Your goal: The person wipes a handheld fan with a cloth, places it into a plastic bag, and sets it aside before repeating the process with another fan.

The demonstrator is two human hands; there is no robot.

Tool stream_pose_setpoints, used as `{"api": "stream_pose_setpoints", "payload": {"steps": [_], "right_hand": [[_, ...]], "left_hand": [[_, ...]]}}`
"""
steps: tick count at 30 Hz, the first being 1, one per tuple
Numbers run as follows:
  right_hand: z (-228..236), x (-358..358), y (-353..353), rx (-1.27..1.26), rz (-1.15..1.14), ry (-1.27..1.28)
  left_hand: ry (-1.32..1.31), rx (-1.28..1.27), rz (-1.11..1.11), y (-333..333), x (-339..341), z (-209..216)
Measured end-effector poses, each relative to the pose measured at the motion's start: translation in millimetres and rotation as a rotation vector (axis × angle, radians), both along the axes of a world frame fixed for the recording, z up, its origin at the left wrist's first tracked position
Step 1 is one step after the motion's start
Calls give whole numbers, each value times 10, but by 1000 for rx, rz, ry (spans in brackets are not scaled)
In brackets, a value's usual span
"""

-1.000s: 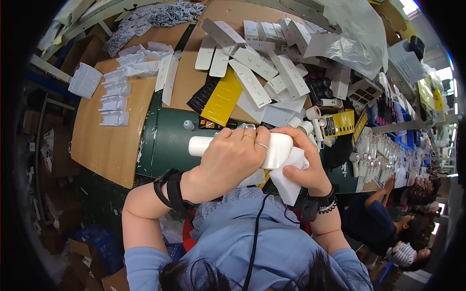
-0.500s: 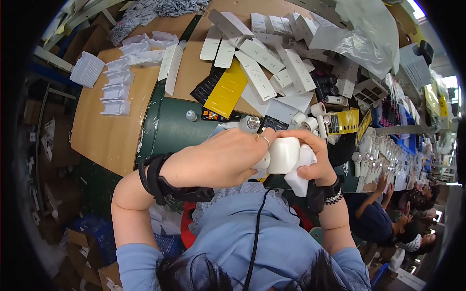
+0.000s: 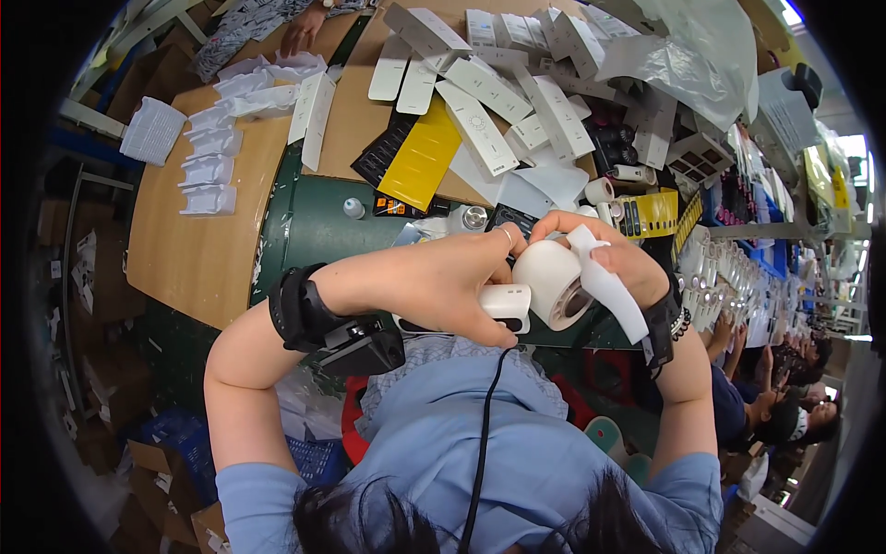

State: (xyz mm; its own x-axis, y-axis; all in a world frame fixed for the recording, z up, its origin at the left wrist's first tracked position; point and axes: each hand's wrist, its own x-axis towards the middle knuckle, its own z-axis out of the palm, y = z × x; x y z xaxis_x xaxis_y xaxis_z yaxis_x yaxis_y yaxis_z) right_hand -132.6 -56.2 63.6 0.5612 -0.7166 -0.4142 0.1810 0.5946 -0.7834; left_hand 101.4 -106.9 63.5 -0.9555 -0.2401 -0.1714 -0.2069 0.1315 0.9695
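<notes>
My left hand (image 3: 443, 282) is closed around the white handle (image 3: 506, 303) of a device. Its fingers hide much of the handle, and a rounded end shows past the thumb. Against that hand rests a white round head (image 3: 551, 282) with a hollow, ringed opening turned to the lower right. Whether head and handle are joined, I cannot tell. My right hand (image 3: 623, 254) pinches a soft-looking white strip (image 3: 614, 291), which hangs down past the opening, while its index finger reaches over the top of the head.
White boxes (image 3: 480, 129) lie heaped at the back, beside a yellow sheet (image 3: 420, 157). A small bottle (image 3: 353, 208) stands on the green table (image 3: 318, 235). Clear plastic trays (image 3: 208, 198) line the wooden board at left, where another person's hand (image 3: 303, 28) reaches in. Co-workers sit at right.
The round head has turned so that its opening shows. My right hand has moved right, and the strip hangs longer. More of the handle is visible. Another person's hand has appeared by the trays.
</notes>
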Motion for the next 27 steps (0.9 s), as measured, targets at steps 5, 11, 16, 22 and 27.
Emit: {"api": "stream_pose_setpoints", "payload": {"steps": [5,11,16,22,27], "right_hand": [[61,-54,-169,-198,139,249],[376,125,-307,-633,472,895],[407,300,-220,-978,561,1408],[177,394,100,-1257,237,1536],[40,335,308,-1306,151,1460]], "left_hand": [[-136,119,-8,19,-32,53],[-37,161,134,168,-168,-381],[-126,426,261,214,-229,-360],[-51,641,390,299,-259,-585],[34,688,483,391,-245,-607]]}}
